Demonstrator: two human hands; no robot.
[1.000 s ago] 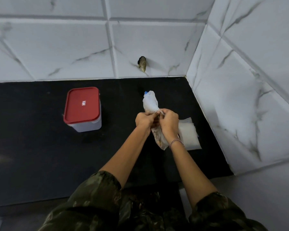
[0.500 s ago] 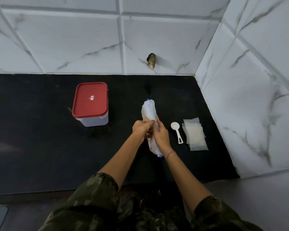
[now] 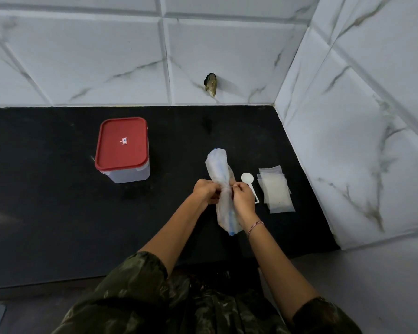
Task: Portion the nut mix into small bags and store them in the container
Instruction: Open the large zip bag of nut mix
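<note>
A long translucent plastic bag of nut mix (image 3: 218, 168) with a blue zip strip lies on the black counter (image 3: 58, 201), pointing away from me. My left hand (image 3: 206, 192) pinches its middle from the left and my right hand (image 3: 244, 198) pinches it from the right. A white plastic scoop (image 3: 247, 178) lies just right of the bag, its handle partly behind my right hand. A small stack of empty clear bags (image 3: 276, 190) lies right of the scoop. The container (image 3: 124, 174), clear with a shut red lid (image 3: 121, 143), stands to the left.
White marble-look tiled walls (image 3: 348, 141) close the counter at the back and right. A dark stub (image 3: 211, 84) sticks out of the back wall. The counter's front edge runs just before my camouflage sleeves (image 3: 140, 285).
The bag has come down from being held upright to lying on the counter between my hands. The scoop and small bags, earlier hidden behind my hands, now show.
</note>
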